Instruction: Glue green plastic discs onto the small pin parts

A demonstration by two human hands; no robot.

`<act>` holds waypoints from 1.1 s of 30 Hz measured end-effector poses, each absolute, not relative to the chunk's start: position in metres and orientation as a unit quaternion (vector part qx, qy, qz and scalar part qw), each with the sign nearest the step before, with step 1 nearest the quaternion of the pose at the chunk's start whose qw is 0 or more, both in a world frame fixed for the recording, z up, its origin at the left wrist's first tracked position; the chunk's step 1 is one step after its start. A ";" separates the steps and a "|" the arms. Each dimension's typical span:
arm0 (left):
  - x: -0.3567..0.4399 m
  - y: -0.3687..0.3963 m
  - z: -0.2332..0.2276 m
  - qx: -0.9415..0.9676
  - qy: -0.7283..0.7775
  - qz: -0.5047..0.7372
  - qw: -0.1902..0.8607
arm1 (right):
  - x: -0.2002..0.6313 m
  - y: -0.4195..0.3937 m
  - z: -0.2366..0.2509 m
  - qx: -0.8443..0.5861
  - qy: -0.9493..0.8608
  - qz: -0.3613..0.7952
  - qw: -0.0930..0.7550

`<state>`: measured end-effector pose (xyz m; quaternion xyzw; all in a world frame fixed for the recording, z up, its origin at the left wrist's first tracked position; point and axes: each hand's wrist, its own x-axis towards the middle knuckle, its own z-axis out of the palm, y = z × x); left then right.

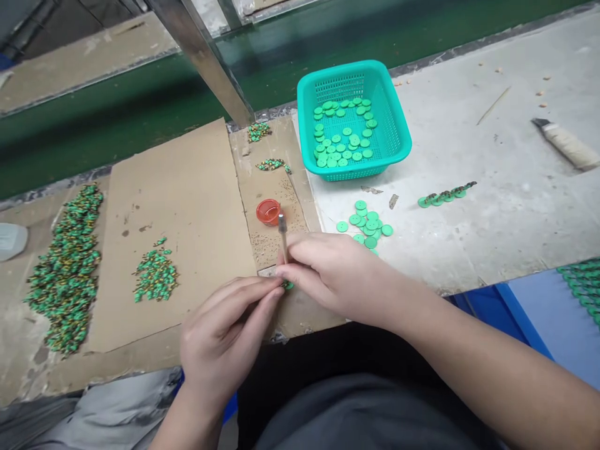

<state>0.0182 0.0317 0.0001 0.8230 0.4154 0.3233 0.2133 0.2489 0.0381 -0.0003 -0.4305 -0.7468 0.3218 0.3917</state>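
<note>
My right hand (335,272) is closed around a slim, pen-like tool (283,234), wooden-looking with a grey upper end, held nearly upright. Its lower tip is hidden by my fingers. My left hand (229,328) pinches a small green piece (287,285) at the table's front edge, and my right fingertips meet it there. Most of that piece is covered. Just beyond my hands stands a small red cup (269,212) with shiny liquid inside. Loose green discs (365,222) with small holes lie to the right of the cup.
A turquoise basket (402,147) holds several green discs. Small green, yellow and dark figures form a large pile (70,269) and a smaller one (156,275) on cardboard (187,181). To the right are a row of discs bearing figures (447,194) and a tube-like object (567,144).
</note>
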 end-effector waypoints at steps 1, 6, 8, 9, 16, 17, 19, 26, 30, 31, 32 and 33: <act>0.018 0.032 0.000 0.823 0.415 0.324 0.214 | 0.249 0.038 0.000 -0.426 -0.748 0.323 0.392; 0.020 0.032 0.003 0.823 0.411 0.326 0.219 | 0.247 0.038 -0.001 -0.410 -0.754 0.322 0.399; 0.021 0.032 0.003 0.825 0.409 0.326 0.215 | 0.247 0.039 -0.002 -0.402 -0.760 0.319 0.399; 0.021 0.032 0.003 0.827 0.406 0.325 0.214 | 0.247 0.039 -0.002 -0.397 -0.764 0.318 0.397; 0.018 0.034 -0.001 0.839 0.385 0.325 0.204 | 0.244 0.038 -0.003 -0.386 -0.778 0.296 0.398; 0.017 0.034 -0.001 0.842 0.382 0.326 0.195 | 0.243 0.038 -0.003 -0.386 -0.782 0.288 0.395; 0.016 0.034 -0.002 0.848 0.377 0.328 0.177 | 0.242 0.037 -0.003 -0.382 -0.793 0.272 0.390; 0.022 0.036 0.002 0.851 0.372 0.327 0.175 | 0.249 0.033 -0.006 -0.398 -0.762 0.265 0.437; 0.020 0.035 0.000 0.844 0.384 0.327 0.184 | 0.256 0.031 -0.007 -0.432 -0.714 0.271 0.479; 0.019 0.034 0.000 0.843 0.385 0.327 0.183 | 0.257 0.031 -0.007 -0.434 -0.713 0.271 0.480; 0.018 0.034 -0.001 0.843 0.385 0.328 0.181 | 0.257 0.030 -0.008 -0.435 -0.715 0.269 0.476; 0.018 0.034 -0.001 0.844 0.385 0.327 0.180 | 0.257 0.029 -0.008 -0.434 -0.722 0.267 0.469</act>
